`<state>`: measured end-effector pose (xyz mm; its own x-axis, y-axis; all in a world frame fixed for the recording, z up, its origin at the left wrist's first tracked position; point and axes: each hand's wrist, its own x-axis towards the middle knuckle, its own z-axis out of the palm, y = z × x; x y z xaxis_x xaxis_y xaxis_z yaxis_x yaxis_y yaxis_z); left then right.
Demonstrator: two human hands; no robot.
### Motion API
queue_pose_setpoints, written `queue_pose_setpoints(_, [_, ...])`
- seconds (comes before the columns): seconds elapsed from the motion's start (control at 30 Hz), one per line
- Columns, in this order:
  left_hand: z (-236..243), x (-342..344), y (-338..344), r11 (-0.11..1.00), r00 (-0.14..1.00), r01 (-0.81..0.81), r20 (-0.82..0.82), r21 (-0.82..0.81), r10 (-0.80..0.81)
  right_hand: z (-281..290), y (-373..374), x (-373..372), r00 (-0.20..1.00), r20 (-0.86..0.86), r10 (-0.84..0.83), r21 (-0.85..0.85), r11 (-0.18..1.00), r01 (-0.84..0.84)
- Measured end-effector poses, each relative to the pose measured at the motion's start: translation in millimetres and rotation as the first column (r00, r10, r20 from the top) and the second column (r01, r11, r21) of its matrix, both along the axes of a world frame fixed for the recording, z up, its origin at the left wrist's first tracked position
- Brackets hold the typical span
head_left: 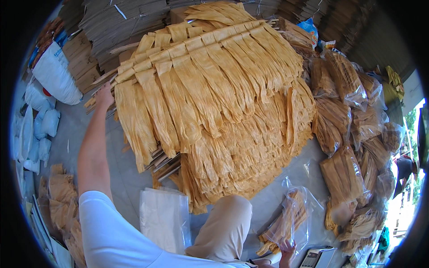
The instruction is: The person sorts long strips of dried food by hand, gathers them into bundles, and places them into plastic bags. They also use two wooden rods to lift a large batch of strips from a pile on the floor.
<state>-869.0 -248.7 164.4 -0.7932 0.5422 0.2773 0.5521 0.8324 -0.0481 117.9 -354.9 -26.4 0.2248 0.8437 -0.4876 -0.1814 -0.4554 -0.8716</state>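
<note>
A large pile of yellow-tan strips [223, 102], like dried bean curd sheets, rises in front of me. The upper strips hang folded over long thin sticks, whose bare ends [90, 102] stick out at the left. My left arm is stretched forward, and my left hand [104, 94] is closed around stick ends at the pile's left edge. At lower right, my right hand [288, 253] is beside a clear plastic bag [300, 214] with brown-tan strips in it. Its fingers look apart and touch or nearly touch the bag; its wrist is partly hidden.
Flat clear bags [164, 219] lie left of my knee [225, 225]. A scale [316, 257] sits at lower right. Filled bags [342, 174] are heaped along the right; more [62, 201] lie at lower left. White sacks [57, 73] and stacked cardboard [127, 31] stand behind.
</note>
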Motion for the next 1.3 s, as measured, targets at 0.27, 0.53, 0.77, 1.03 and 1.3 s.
queue_pose_setpoints(0.27, [78.8,95.1,-28.9,0.99,0.99,0.133,-0.048,0.046,-0.13,26.1,8.5,-23.2,0.999,0.032,0.0,-0.057,0.998,0.002])
queue_pose_setpoints(0.53, [142.6,256.0,-80.1,0.95,0.934,0.307,-0.204,0.048,-0.292,48.9,7.2,-17.9,0.989,0.044,0.141,-0.021,0.99,-0.14])
queue_pose_setpoints(0.77, [151.2,319.3,-136.2,0.954,0.902,0.298,-0.336,0.031,-0.271,43.7,2.7,-11.2,0.984,0.051,0.173,-0.012,0.985,-0.173])
queue_pose_setpoints(1.03, [169.3,362.2,-192.6,0.928,0.795,0.371,-0.504,-0.038,-0.339,38.0,1.0,-17.4,0.959,0.015,0.282,-0.084,0.956,-0.28])
queue_pose_setpoints(1.3, [225.3,392.9,-191.0,0.789,0.529,0.584,-0.647,-0.193,-0.55,70.0,7.1,-34.5,0.928,-0.303,-0.218,0.262,0.917,0.301])
